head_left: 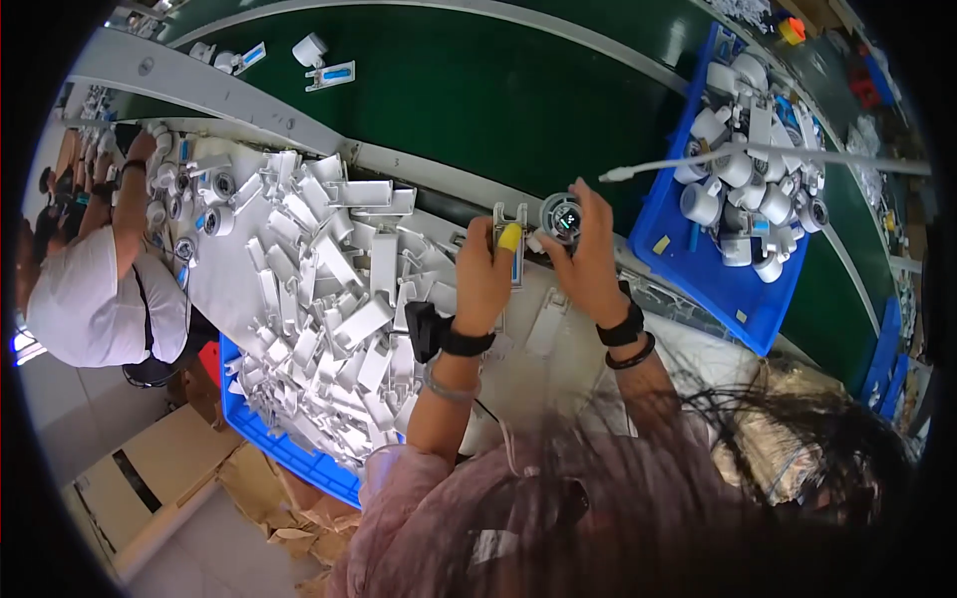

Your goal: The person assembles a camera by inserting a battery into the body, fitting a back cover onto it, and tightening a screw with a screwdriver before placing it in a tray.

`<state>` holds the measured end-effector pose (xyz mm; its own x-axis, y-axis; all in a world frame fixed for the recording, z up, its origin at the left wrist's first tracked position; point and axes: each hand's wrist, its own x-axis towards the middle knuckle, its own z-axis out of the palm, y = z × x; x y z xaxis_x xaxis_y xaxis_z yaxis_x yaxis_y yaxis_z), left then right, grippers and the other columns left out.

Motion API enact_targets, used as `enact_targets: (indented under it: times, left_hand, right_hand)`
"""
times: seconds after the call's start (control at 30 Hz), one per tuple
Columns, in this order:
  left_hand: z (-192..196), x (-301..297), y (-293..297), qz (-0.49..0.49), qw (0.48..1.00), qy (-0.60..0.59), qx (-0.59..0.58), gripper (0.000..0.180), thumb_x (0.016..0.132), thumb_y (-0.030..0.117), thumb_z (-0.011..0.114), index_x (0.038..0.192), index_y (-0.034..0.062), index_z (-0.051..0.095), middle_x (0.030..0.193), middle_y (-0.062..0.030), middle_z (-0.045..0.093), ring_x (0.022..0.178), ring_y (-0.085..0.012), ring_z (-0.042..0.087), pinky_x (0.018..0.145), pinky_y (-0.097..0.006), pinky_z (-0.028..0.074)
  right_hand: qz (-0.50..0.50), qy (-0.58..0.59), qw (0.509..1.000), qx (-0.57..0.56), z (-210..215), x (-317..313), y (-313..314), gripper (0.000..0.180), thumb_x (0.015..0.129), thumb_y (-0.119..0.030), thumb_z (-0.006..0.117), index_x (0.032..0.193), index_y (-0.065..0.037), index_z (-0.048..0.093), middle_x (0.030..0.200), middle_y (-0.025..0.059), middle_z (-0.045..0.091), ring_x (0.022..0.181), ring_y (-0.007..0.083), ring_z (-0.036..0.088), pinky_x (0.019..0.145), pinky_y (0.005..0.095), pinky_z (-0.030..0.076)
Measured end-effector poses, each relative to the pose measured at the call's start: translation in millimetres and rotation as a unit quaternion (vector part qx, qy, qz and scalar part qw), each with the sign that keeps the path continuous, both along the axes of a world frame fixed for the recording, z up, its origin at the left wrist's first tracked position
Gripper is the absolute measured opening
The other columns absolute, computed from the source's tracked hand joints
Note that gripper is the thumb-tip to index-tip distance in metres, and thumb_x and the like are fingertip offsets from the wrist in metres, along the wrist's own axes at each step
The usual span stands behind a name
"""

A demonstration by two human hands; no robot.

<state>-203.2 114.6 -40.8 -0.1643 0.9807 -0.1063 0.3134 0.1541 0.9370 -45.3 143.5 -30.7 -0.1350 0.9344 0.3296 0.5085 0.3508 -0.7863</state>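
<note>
My left hand (pixel 485 277) grips a white plastic bracket (pixel 510 227) upright, with a yellow cot on one finger. A black device is strapped at that wrist. My right hand (pixel 588 264) holds a small round white camera unit (pixel 561 219) with a dark lens face, right beside the bracket. Both hands hover over the white worktable (pixel 229 284) at the edge of the green conveyor belt (pixel 478 90).
A heap of white brackets (pixel 334 289) fills the table to my left. A blue bin (pixel 728 289) of round white units stands at the right. A white cable (pixel 698 159) hangs across it. Another person (pixel 100 289) works at far left. Finished pieces (pixel 324 62) ride the belt.
</note>
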Motion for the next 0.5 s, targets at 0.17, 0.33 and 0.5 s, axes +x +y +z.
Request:
enact_targets:
  times: [0.17, 0.33, 0.5]
  left_hand:
    - [22.2, -2.1, -5.9, 0.036, 0.982, -0.187, 0.002, 0.023, 0.094, 0.007, 0.053, 0.115, 0.0001, 0.047, 0.091, -0.0129, 0.063, 0.076, -0.0183, 0.062, 0.059, -0.034, 0.051]
    - [-4.9, -0.1, 8.2, -0.066, 0.979, 0.185, -0.06, 0.02, 0.089, 0.005, 0.051, 0.108, -0.0022, 0.053, 0.081, -0.0289, 0.058, 0.08, -0.0442, 0.059, 0.062, -0.046, 0.047]
    - [23.3, -14.6, -13.7, -0.024, 0.959, -0.27, -0.088, 0.021, 0.098, 0.016, 0.049, 0.109, -0.0002, 0.056, 0.088, -0.0105, 0.064, 0.074, -0.0199, 0.065, 0.066, -0.029, 0.052]
  right_hand:
    - [-0.019, -0.035, 0.991, 0.131, 10.5, -9.4, -5.1, 0.07, 0.078, -0.014, 0.073, 0.137, 0.001, 0.038, 0.127, 0.0225, 0.049, 0.118, 0.0381, 0.045, 0.104, 0.0513, 0.031]
    - [-0.037, -0.112, 0.992, 0.04, -31.3, 2.5, -4.5, 0.065, 0.078, -0.016, 0.074, 0.133, -0.001, 0.043, 0.124, 0.0215, 0.05, 0.115, 0.0409, 0.047, 0.105, 0.0519, 0.032]
    - [-0.023, 0.024, 0.999, -0.013, 5.7, 5.8, -22.9, 0.069, 0.072, -0.011, 0.077, 0.132, -0.002, 0.044, 0.129, 0.0182, 0.048, 0.12, 0.0345, 0.046, 0.103, 0.042, 0.035]
